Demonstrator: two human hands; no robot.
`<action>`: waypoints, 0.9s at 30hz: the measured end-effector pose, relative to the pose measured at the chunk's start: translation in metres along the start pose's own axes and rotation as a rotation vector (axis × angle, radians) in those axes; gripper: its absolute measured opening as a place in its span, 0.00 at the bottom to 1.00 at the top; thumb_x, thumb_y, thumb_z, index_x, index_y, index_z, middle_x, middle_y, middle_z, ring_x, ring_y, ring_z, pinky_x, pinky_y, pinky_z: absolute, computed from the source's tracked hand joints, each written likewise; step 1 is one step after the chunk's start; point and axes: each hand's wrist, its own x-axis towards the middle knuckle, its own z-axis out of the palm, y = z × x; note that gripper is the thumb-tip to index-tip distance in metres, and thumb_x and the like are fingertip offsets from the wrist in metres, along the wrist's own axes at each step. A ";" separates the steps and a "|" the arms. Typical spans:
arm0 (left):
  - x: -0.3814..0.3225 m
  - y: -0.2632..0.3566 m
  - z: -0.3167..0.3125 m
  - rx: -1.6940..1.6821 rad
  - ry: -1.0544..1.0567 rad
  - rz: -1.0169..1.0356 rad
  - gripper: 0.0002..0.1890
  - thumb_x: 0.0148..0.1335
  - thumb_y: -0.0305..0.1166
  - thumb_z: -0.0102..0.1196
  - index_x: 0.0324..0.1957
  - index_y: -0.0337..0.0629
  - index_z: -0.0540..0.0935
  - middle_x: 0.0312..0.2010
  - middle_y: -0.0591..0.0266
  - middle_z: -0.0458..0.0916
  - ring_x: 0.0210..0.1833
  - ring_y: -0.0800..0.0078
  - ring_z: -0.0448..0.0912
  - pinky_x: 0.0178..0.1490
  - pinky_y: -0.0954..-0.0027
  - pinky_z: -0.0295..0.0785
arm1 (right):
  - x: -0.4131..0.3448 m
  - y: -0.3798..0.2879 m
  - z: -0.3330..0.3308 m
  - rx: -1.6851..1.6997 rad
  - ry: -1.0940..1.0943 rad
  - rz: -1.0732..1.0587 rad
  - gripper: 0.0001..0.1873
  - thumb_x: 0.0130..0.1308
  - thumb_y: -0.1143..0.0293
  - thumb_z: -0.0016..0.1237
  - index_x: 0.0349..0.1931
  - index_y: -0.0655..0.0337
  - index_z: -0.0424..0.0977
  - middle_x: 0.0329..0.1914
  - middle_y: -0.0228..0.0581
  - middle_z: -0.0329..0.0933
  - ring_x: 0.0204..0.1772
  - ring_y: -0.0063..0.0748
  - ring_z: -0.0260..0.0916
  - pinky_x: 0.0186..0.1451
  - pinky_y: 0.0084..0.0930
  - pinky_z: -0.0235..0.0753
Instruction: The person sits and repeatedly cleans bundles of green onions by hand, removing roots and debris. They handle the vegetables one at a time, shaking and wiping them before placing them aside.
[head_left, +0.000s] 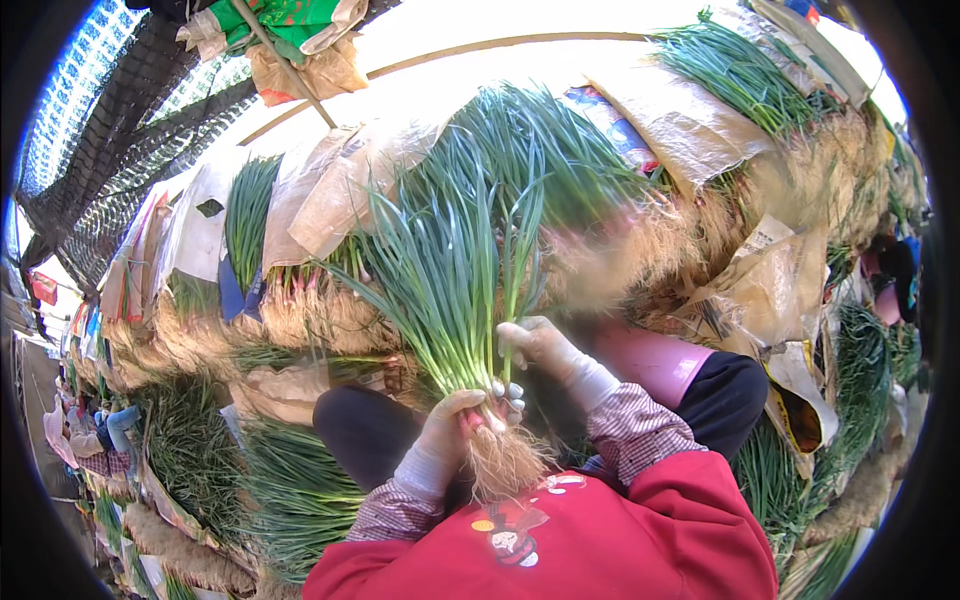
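A bunch of green onions (442, 300) stands upright before my chest, its pale, hairy roots (506, 461) hanging down over my red apron. My left hand (448, 427), in a whitish glove, grips the bunch around its white and pinkish bases. Beside it my right hand (541, 345), gloved too, pinches a thin stalk (512, 292) at the right side of the bunch between thumb and fingers. That stalk's lower end is close to the left fingers; whether it is part of the bunch I cannot tell.
A long bank of onions (525, 150) with matted roots (652, 232) runs across in front of me, partly under woven sacks (367, 180). Cut greens (300, 480) lie by my left knee. A plastic sack (750, 292) sits at right. A person (90, 439) works at far left.
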 end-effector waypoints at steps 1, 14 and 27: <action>0.003 -0.002 0.001 0.013 0.014 0.026 0.18 0.53 0.35 0.55 0.44 0.33 0.75 0.46 0.47 0.76 0.46 0.57 0.77 0.51 0.56 0.74 | 0.001 0.003 -0.001 -0.184 0.057 -0.017 0.24 0.68 0.52 0.51 0.18 0.60 0.73 0.12 0.31 0.70 0.14 0.26 0.65 0.19 0.24 0.65; -0.056 0.043 0.049 -0.371 -0.572 0.148 0.20 0.56 0.29 0.56 0.50 0.38 0.66 0.37 0.61 0.64 0.33 0.79 0.68 0.36 0.75 0.71 | -0.040 0.028 -0.075 -0.328 0.181 0.219 0.18 0.63 0.54 0.55 0.30 0.62 0.74 0.21 0.37 0.75 0.22 0.31 0.70 0.27 0.29 0.71; 0.037 0.038 0.025 -0.053 -0.335 0.230 0.25 0.57 0.32 0.57 0.56 0.34 0.69 0.31 0.65 0.72 0.35 0.71 0.71 0.47 0.62 0.71 | 0.071 -0.123 -0.135 -1.587 0.555 -0.150 0.12 0.67 0.64 0.46 0.45 0.61 0.73 0.38 0.47 0.80 0.42 0.46 0.79 0.47 0.40 0.76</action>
